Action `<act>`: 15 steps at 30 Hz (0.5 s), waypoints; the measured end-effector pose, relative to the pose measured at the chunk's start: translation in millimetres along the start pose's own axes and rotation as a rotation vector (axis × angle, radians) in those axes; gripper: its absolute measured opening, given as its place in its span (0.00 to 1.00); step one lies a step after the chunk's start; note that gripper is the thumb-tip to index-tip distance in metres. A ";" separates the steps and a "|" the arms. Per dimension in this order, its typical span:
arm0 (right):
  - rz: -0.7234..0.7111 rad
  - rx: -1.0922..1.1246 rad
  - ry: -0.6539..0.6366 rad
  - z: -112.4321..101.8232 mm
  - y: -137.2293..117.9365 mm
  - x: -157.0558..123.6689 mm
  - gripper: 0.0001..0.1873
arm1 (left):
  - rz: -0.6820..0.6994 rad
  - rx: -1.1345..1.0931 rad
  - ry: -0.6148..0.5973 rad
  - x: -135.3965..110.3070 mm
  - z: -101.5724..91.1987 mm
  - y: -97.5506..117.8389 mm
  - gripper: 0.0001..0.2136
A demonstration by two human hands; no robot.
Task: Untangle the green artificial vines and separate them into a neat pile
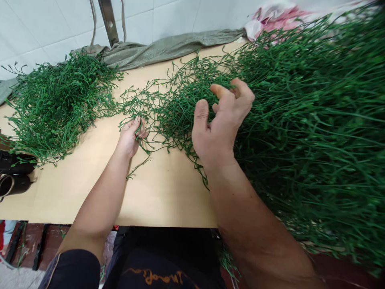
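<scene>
My left hand (134,134) is closed around a few thin green stems (138,160), which look like plastic flower stems and poke out past the fingers. My right hand (222,120) hovers over or rests against the middle heap of stems (180,110), its thumb and fingers apart and curled; I see nothing gripped in it. From that heap, loose tangled stems trail across to the left hand. A very large pile of the same stems (315,132) fills the right side, beside and behind my right wrist.
Another pile of stems (60,108) lies at the table's left. Two black cups (18,184) stand by the left edge of the tan tabletop (168,200). Along the wall runs a bunched grey cloth (168,46); a pink and white cloth (276,20) lies at the back right. A metal post (108,22) rises behind.
</scene>
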State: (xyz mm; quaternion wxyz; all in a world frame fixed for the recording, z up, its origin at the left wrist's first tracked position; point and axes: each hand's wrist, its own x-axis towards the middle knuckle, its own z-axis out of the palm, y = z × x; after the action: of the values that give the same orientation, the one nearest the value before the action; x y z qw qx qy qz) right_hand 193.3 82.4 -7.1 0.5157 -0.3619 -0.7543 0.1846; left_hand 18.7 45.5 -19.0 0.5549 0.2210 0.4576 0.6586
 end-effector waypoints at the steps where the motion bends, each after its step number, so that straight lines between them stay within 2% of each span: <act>1: 0.006 -0.047 0.040 1.8 3.6 0.1 0.17 | 0.012 0.023 -0.007 -0.8 0.7 -0.5 0.13; 3: 0.022 -0.131 0.142 8.6 6.2 -2.2 0.20 | 0.031 0.074 -0.016 -2.4 2.0 -1.9 0.13; 4: 0.023 -0.142 0.132 13.0 5.4 -4.2 0.20 | 0.036 0.103 -0.022 -3.1 2.4 -2.8 0.12; 10: 0.058 -0.084 -0.151 37.2 -10.5 -17.5 0.13 | 0.084 0.154 -0.066 -3.7 2.5 -10.7 0.10; 15: 0.170 -0.053 -0.384 39.6 -20.0 -16.5 0.08 | 0.092 0.231 -0.114 -1.6 -0.8 -13.6 0.13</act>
State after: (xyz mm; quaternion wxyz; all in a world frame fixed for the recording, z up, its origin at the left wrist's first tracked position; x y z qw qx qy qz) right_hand 153.6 60.6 -20.6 0.3351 -0.3960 -0.8101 0.2731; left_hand 25.7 43.2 -30.5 0.5203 0.3413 0.4874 0.6125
